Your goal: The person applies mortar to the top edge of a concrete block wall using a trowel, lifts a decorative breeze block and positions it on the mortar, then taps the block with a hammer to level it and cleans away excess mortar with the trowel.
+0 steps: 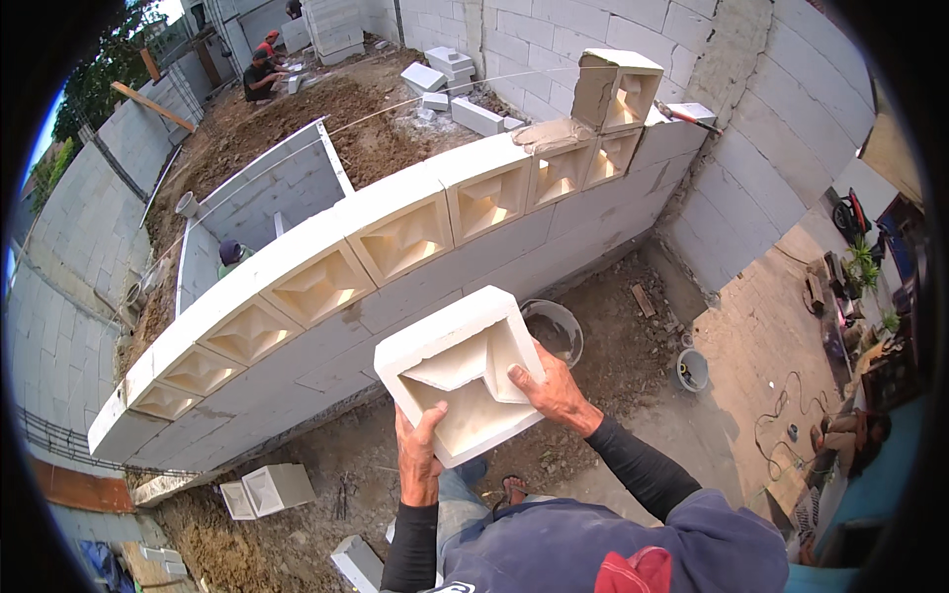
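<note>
A cream-white ventilation block (450, 341) with a recessed, slanted hollow is held in front of me, tilted, above the ground and clear of the wall. My left hand (419, 450) grips its lower left side, thumb over the rim. On its right side my right hand (559, 390) is closed, with the thumb inside the hollow. Beyond it, a row of similar blocks (400, 242) lines the top of the grey block wall (474, 277). At the row's right end, one more block (621, 89) stands on top, beside a patch of wet mortar (552, 136).
A string line (395, 106) runs above the wall. One bucket (580, 341) stands at the wall's foot, another (692, 371) further right. Loose ventilation blocks (277, 489) lie at lower left. A red-and-black-handled tool (692, 120) rests on the wall. People (259, 79) crouch far behind.
</note>
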Demonstrator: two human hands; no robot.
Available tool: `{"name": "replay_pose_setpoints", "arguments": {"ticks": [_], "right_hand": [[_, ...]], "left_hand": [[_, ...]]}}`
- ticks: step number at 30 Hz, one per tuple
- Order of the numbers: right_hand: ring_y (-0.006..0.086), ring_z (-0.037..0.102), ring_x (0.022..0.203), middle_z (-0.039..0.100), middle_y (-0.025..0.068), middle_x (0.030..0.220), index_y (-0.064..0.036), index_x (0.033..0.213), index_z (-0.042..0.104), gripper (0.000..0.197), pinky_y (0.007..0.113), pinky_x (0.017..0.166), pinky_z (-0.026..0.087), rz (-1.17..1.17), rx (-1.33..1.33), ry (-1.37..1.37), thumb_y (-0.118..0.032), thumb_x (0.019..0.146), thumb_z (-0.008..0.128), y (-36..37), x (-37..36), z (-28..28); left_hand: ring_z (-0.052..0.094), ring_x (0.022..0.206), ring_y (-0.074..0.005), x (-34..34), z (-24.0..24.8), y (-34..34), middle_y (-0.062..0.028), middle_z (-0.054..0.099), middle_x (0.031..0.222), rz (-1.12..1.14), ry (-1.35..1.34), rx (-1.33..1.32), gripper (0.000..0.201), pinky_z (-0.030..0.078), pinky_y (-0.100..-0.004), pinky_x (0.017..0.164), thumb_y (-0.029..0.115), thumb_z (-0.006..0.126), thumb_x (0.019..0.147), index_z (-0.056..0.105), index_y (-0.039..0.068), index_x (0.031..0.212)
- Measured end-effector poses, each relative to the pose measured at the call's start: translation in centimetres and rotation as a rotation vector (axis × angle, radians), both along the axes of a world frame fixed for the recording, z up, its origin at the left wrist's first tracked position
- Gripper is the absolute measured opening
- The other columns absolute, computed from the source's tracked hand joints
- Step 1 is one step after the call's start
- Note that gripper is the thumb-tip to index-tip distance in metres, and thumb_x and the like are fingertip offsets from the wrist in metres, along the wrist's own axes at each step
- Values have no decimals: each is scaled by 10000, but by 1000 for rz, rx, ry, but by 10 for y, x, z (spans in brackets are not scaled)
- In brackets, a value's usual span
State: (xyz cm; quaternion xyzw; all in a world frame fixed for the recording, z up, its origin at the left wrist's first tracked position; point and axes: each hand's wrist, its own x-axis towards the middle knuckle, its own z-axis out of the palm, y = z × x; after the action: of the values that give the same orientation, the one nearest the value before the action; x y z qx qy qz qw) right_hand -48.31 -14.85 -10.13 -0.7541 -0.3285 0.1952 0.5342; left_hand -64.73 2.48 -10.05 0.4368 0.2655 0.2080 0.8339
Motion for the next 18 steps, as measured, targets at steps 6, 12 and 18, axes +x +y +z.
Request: {"name": "replay_pose_setpoints", "arguments": {"ticks": [6, 12, 18], "right_hand": [[289, 659, 1127, 683, 223, 1236, 43, 1392, 541, 560, 400, 994, 496, -207, 20, 174, -388, 1035, 567, -2, 65, 52], [345, 686, 1099, 710, 251, 1169, 68, 1296, 603, 548, 423, 958, 506, -221, 21, 117, -384, 987, 583, -3, 182, 115], [496, 686, 921, 695, 330, 924, 86, 1041, 692, 513, 503, 849, 533, -331, -294, -185, -407, 937, 593, 18, 297, 150]], "left_hand": [[541, 1303, -298, 79, 68, 36, -209, 497, 1439, -399, 75, 282, 1189, 457, -391, 1087, 244, 885, 719, 141, -23, 1607], [514, 1332, -294, 197, 143, 67, -211, 483, 1475, -632, 71, 456, 1151, 424, -365, 1104, 236, 882, 700, 212, -16, 1601], [616, 1184, -236, 303, 161, 86, -131, 595, 1331, -598, 77, 331, 892, 502, -362, 1018, 137, 850, 732, 398, -4, 1488]]}}
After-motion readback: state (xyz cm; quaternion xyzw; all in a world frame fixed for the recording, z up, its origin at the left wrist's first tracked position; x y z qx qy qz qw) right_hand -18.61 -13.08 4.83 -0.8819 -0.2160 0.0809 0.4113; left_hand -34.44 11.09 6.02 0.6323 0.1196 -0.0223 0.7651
